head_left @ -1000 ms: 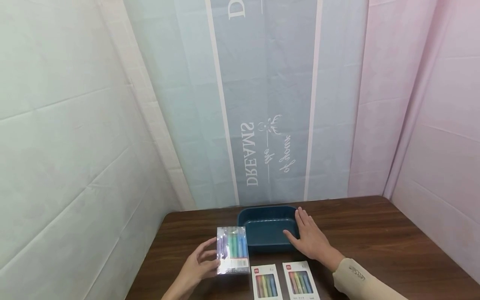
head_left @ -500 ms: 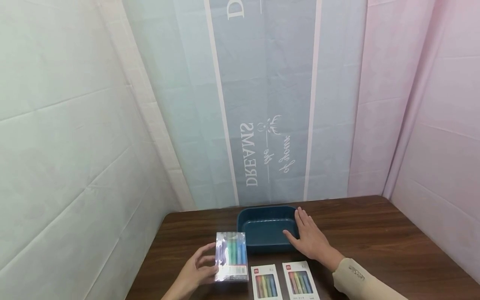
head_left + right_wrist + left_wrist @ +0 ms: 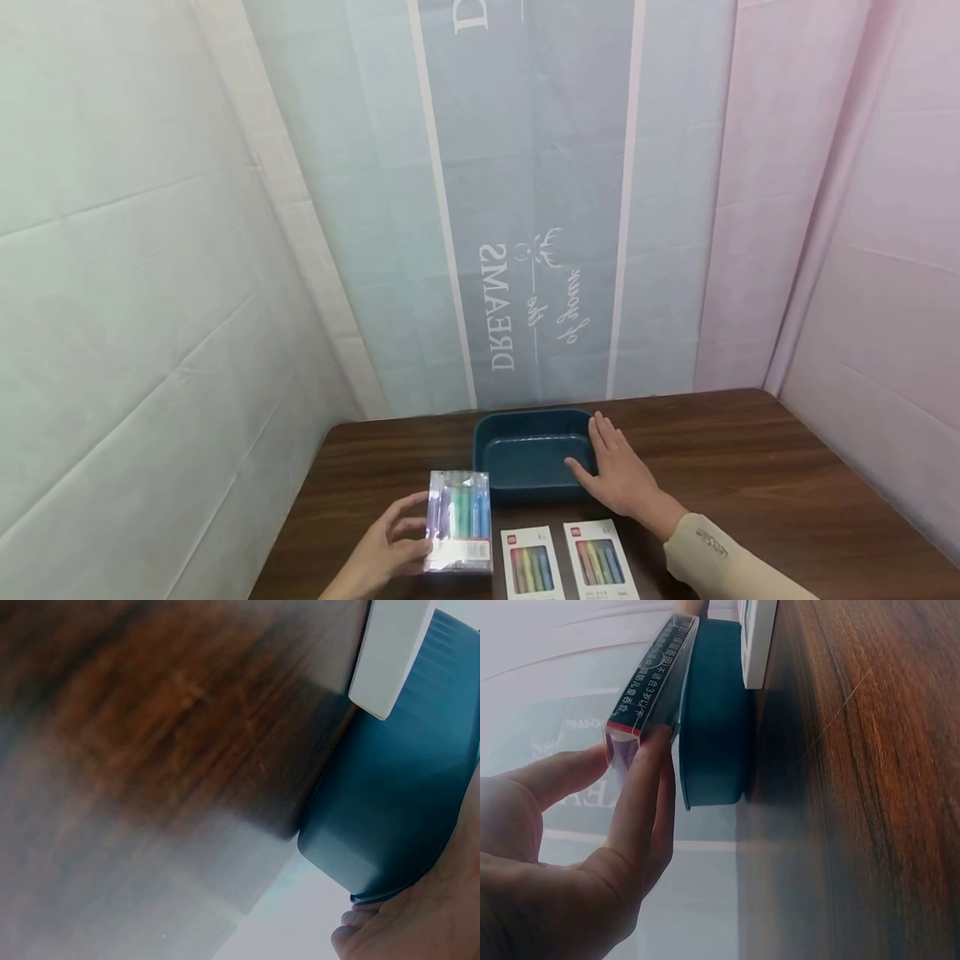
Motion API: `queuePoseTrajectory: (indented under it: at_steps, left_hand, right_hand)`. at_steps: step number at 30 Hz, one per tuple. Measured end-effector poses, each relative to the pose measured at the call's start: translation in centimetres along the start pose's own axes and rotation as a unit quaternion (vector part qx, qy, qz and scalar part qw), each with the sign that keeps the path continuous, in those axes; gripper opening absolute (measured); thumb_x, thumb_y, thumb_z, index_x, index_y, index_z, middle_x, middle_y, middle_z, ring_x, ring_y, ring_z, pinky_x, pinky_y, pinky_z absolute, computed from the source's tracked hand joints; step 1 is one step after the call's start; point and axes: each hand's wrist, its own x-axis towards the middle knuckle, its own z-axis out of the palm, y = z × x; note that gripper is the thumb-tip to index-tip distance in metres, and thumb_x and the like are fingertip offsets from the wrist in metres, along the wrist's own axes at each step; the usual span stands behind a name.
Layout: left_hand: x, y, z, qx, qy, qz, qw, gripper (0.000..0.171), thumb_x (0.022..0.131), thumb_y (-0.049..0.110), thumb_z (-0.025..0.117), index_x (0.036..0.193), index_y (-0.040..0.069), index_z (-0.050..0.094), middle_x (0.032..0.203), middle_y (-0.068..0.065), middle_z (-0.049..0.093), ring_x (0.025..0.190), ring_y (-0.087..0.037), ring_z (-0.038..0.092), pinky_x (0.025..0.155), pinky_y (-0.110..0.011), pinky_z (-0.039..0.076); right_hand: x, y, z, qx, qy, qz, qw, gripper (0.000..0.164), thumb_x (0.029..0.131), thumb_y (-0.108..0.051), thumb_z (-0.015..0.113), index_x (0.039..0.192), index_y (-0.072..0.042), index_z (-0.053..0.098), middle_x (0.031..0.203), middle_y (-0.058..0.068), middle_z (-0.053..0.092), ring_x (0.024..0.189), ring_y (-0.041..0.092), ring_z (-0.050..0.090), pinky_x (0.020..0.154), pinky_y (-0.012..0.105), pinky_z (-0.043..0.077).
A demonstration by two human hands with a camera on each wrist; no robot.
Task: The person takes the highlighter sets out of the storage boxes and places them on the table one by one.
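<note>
My left hand (image 3: 390, 542) pinches the left edge of a clear plastic pack of coloured pens (image 3: 459, 521), with purple, green and blue ones showing. In the left wrist view, thumb and fingers grip the pack's end (image 3: 641, 694) on opposite sides, and it is raised off the table. Behind the pack stands a dark teal rectangular dish (image 3: 525, 464) with nothing in it. Flat and with straight fingers, my right hand (image 3: 624, 479) rests on the dish's right rim. The right wrist view shows that hand (image 3: 427, 922) against the dish's wall (image 3: 390, 802).
Two white boxes, one on the left (image 3: 531, 562) and one on the right (image 3: 602, 560), lie in front of the dish. Windows in them show coloured sticks. The dark wooden table (image 3: 750, 483) is bounded by pale cloth walls (image 3: 540, 167).
My left hand has brought the pen pack a little toward me and slightly left, away from the dish. The right hand and dish have stayed put.
</note>
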Motion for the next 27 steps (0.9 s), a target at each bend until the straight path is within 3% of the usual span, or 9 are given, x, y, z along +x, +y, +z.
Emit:
queuePoseTrajectory:
  at_steps: [12, 27]
  left_hand:
    - [-0.7, -0.4, -0.4, 0.010, -0.013, -0.013, 0.9998, 0.077, 0.100, 0.012, 0.076, 0.163, -0.001, 0.033, 0.130, -0.017, 0.065, 0.105, -0.029, 0.074, 0.086, -0.051, 0.065]
    - [-1.2, -1.3, -0.7, 0.028, -0.027, -0.030, 0.9988, 0.076, 0.101, 0.014, 0.075, 0.161, 0.000, 0.033, 0.130, -0.018, 0.064, 0.106, -0.031, 0.072, 0.086, -0.056, 0.064]
  right_hand:
    - [0.0, 0.0, 0.3, 0.000, 0.003, -0.007, 1.000, 0.100, 0.105, -0.063, 0.057, 0.162, 0.014, 0.028, 0.172, 0.033, 0.021, 0.159, 0.050, 0.024, 0.128, 0.064, 0.022]
    - [-0.5, -0.3, 0.2, -0.001, 0.006, -0.007, 1.000, 0.097, 0.106, -0.058, 0.060, 0.161, 0.016, 0.029, 0.171, 0.034, 0.022, 0.158, 0.051, 0.024, 0.127, 0.065, 0.022]
